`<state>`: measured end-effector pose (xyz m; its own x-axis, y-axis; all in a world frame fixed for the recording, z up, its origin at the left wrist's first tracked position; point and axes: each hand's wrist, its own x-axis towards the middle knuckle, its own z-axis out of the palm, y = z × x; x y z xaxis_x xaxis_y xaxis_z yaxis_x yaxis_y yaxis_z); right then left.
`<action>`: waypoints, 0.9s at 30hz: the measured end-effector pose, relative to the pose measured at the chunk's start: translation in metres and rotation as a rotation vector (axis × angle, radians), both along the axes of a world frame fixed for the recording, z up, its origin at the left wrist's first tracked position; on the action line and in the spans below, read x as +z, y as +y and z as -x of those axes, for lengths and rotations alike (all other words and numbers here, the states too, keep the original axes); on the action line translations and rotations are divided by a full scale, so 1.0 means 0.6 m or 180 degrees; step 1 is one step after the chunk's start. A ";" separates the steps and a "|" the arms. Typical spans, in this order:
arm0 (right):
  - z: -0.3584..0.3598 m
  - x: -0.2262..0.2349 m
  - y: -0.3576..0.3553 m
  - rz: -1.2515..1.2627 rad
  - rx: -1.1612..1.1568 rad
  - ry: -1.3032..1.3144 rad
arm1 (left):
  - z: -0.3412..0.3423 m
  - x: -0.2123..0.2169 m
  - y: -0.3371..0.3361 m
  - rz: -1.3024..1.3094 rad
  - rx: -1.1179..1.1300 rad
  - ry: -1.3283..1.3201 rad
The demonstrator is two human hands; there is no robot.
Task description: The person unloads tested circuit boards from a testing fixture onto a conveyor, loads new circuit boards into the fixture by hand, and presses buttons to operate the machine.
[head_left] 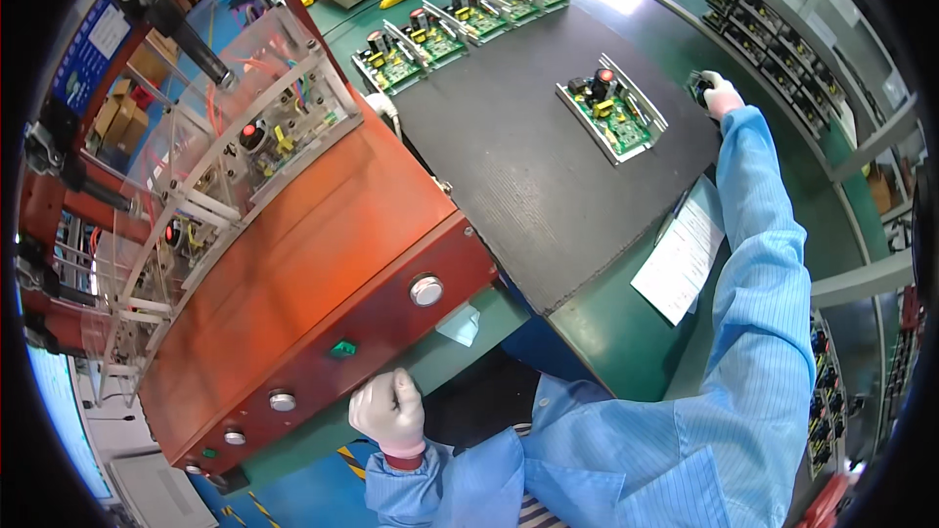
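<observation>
My left hand [388, 416], in a white glove, is curled into a fist just in front of the red machine's front panel [381, 308]. Nothing shows in it. Stretched far to the right, my right hand [724, 98], gloved too, has its fingers closed at a small dark object [699, 86] by the mat's edge; its kind is too small to tell. A green circuit board in a metal bracket [618, 117] lies alone on the black mat [528, 166], left of the right hand.
Several similar circuit boards [460, 20] stand in a row along the mat's far edge. A rack of dark parts [778, 49] is at the far right. Papers with a pen [685, 249] lie beside my right arm. The machine carries a clear-covered test fixture [245, 147] at left.
</observation>
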<state>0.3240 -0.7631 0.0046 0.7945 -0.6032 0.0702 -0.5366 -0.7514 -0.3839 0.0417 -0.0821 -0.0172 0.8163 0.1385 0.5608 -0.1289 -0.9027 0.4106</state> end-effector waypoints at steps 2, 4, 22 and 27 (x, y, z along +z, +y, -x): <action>-0.004 0.000 0.005 0.0224 0.0016 0.0202 | 0.002 0.000 0.002 0.0035 0.0021 0.0014; 0.003 0.010 0.021 0.0472 -0.0031 0.0513 | 0.003 0.001 0.004 0.0057 0.0010 0.0031; 0.076 0.233 0.322 0.0790 0.1204 0.0329 | -0.007 0.004 -0.003 -0.0088 -0.0029 -0.0215; 0.096 0.185 0.300 0.0672 0.1087 0.0139 | -0.007 0.001 -0.002 -0.0116 -0.0070 -0.0329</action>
<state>0.2667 -0.5832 0.1157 0.9517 -0.2799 0.1262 -0.2547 -0.9493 -0.1844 0.0456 -0.0833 -0.0166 0.7566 0.0992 0.6464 -0.1889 -0.9132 0.3612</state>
